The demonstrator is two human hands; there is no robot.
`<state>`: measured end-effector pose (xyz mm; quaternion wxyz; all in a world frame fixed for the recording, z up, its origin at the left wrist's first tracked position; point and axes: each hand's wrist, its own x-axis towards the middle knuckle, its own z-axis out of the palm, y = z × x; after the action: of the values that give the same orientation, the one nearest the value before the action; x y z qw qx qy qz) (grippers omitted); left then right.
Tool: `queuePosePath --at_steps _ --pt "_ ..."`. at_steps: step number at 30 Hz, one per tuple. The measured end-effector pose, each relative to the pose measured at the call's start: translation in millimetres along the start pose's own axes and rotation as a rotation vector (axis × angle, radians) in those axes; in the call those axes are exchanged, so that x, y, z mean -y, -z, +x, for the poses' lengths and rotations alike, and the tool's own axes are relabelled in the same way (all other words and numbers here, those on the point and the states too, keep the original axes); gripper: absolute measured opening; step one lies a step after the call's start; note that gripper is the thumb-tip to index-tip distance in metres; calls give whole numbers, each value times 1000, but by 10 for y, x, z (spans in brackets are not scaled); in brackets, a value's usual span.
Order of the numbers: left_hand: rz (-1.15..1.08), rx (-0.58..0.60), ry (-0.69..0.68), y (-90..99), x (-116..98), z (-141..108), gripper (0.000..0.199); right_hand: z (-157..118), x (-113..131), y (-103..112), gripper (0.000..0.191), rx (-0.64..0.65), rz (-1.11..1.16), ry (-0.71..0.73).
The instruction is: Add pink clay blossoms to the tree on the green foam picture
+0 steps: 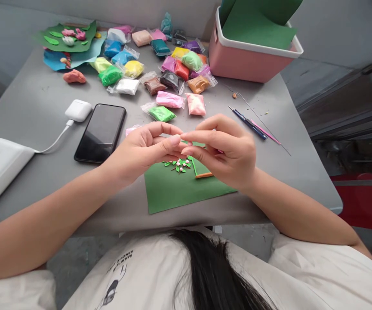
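Above a sheet of green paper (173,196), my two hands meet at the fingertips. My left hand (155,144) has its thumb laid against its fingers. The thumb and forefinger of my right hand (226,148) pinch close to the left fingertips. Whatever is between them is too small or hidden to make out. A bit of pink shows behind the right fingers. On the paper are small pink-and-white blossoms with green leaves (182,165), a thin green strip (194,167) and an orange strip (203,175), partly covered by my right hand.
Several bags of coloured clay (169,100) spread across the back. A black phone (101,133), white earphone case (78,110) and white power bank (3,168) lie left. Pens (250,124) and a thin wire (259,118) lie right, before a pink bin (240,64). Decorated sheets (72,41) sit back left.
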<state>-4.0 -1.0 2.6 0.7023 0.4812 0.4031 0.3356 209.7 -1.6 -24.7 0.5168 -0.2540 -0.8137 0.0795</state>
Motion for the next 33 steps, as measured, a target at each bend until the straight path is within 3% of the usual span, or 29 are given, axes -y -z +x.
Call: queuePosePath --at_steps 13,17,20,22,24,27,30,33 --pt "-30 -8 50 11 20 -10 49 -36 43 -32 26 16 18 53" --pt "-41 -66 34 4 24 -2 50 26 94 22 30 -130 115 -166" --pt "-51 -103 -1 0 32 6 45 125 86 71 59 -316 142 -265" --pt "-58 -116 -8 -3 37 11 42 188 54 105 66 -388 130 -298" --pt "-68 -122 -2 -3 42 14 40 222 10 142 62 -365 203 -388" --pt "-70 -135 7 5 48 17 39 207 -63 198 47 -227 355 -543" --pt "-55 -152 12 13 45 16 39 152 -144 229 42 -107 367 -559" --pt "-51 -157 6 6 33 12 38 107 -218 234 50 -100 308 -545"
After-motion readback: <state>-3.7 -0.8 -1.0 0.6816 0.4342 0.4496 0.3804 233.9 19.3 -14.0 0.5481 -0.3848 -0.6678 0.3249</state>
